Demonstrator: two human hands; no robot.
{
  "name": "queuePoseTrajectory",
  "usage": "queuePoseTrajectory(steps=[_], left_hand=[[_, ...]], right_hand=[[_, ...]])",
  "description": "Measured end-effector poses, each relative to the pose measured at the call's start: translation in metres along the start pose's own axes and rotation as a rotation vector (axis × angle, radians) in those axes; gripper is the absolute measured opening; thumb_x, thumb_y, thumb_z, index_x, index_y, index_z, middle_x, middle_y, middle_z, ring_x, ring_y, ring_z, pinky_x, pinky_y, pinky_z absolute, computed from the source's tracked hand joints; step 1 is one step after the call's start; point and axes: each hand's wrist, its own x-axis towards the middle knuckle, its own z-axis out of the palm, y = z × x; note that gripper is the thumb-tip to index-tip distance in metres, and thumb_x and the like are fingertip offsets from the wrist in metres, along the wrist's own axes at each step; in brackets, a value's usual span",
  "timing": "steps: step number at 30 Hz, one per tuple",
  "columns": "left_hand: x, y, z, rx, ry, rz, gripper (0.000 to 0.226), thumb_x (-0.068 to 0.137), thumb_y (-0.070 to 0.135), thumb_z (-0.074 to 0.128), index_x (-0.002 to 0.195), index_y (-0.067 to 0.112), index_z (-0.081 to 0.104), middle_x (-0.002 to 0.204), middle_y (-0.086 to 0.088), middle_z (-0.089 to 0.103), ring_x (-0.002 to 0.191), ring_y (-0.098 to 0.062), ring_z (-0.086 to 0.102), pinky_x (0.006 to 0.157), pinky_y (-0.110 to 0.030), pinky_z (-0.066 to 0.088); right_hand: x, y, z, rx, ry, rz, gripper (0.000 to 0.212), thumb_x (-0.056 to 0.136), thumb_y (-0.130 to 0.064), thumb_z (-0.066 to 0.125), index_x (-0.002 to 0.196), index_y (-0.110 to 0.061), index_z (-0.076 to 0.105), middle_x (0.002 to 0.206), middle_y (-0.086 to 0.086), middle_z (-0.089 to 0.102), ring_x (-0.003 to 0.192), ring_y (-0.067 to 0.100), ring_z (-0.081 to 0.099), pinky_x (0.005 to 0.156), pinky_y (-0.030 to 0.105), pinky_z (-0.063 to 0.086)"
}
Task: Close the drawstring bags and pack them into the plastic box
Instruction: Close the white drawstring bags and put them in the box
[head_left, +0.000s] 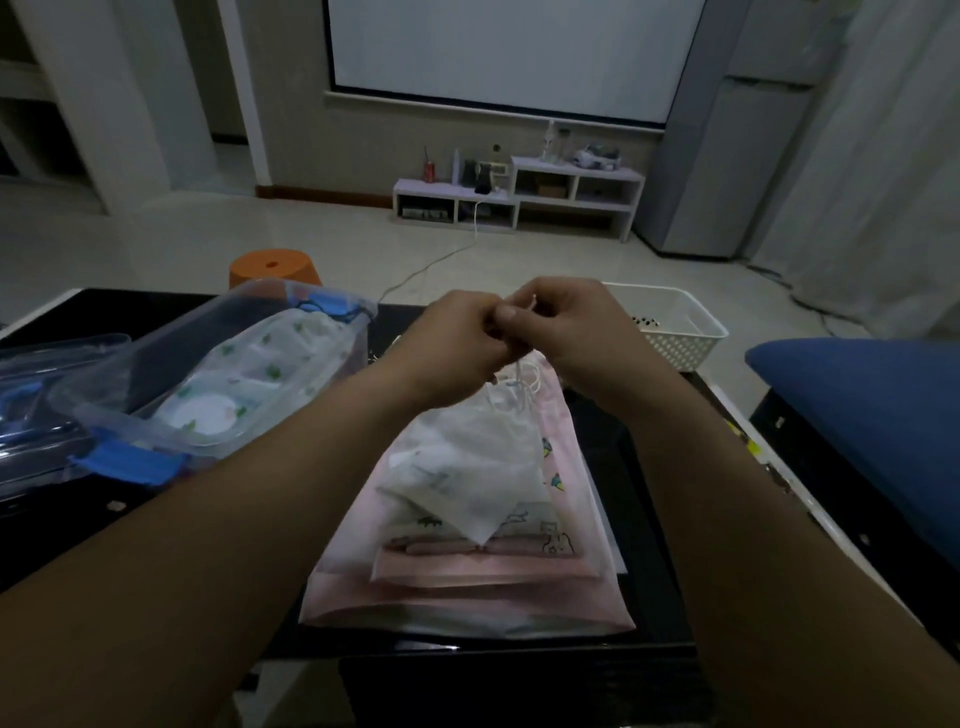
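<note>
- I see the left hand (457, 338) and right hand (563, 332) together, pinching the white cord (524, 376).
- White drawstring bag (467, 467) hangs just below them — over pink bags (467, 587).
- Plastic box (218, 374) lies left.

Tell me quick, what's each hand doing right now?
Left hand: closed, pinching the drawstring of the white bag.
Right hand: closed, pinching the same drawstring; bag lifted above the pink bags.
</note>
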Motion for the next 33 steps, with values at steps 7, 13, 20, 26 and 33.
queuePoseTrajectory(steps=[7,13,20,26,33], left_hand=[[0.009,-0.011,-0.011,-0.212,0.115,-0.096,0.021,0.103,0.023,0.063,0.098,0.007,0.075,0.074,-0.004,0.069,0.059,-0.007,0.062,0.056,-0.02,0.053],[0.008,-0.015,-0.02,-0.344,0.11,-0.122,0.023,0.106,0.023,0.058,0.106,0.008,0.074,0.081,-0.006,0.069,0.061,-0.005,0.064,0.06,-0.016,0.053],[0.013,-0.033,-0.029,-0.716,0.312,-0.312,0.021,0.109,0.017,0.052,0.112,0.003,0.068,0.084,-0.01,0.066,0.073,-0.018,0.063,0.066,-0.022,0.057],[0.006,-0.051,-0.016,-0.659,0.312,-0.419,0.017,0.11,0.009,0.046,0.118,0.006,0.06,0.092,-0.018,0.068,0.076,-0.022,0.067,0.07,-0.027,0.063],[0.007,-0.03,-0.019,-0.641,0.268,-0.283,0.019,0.109,0.014,0.048,0.122,0.01,0.062,0.099,-0.014,0.071,0.086,-0.021,0.072,0.078,-0.028,0.063]], right_hand=[[0.009,0.028,0.005,0.376,0.156,0.215,0.026,0.099,-0.034,0.057,0.115,-0.019,0.07,0.103,0.0,0.074,0.076,0.008,0.062,0.067,0.028,0.047],[-0.019,0.058,0.037,-0.004,-0.199,0.18,0.023,0.103,-0.027,0.064,0.122,-0.022,0.077,0.116,-0.012,0.076,0.108,-0.001,0.068,0.092,0.025,0.053],[-0.025,0.06,0.043,0.523,-0.234,0.534,0.021,0.104,-0.016,0.06,0.115,-0.007,0.076,0.087,-0.001,0.076,0.092,0.012,0.07,0.081,0.025,0.053],[-0.031,0.065,0.035,0.549,-0.284,0.774,0.024,0.104,-0.015,0.058,0.117,-0.006,0.075,0.085,0.0,0.073,0.092,0.017,0.067,0.089,0.032,0.053],[-0.034,0.055,0.039,0.275,-0.343,0.556,0.02,0.101,-0.022,0.066,0.091,-0.016,0.082,0.111,0.0,0.08,0.112,0.021,0.071,0.094,0.034,0.056]])
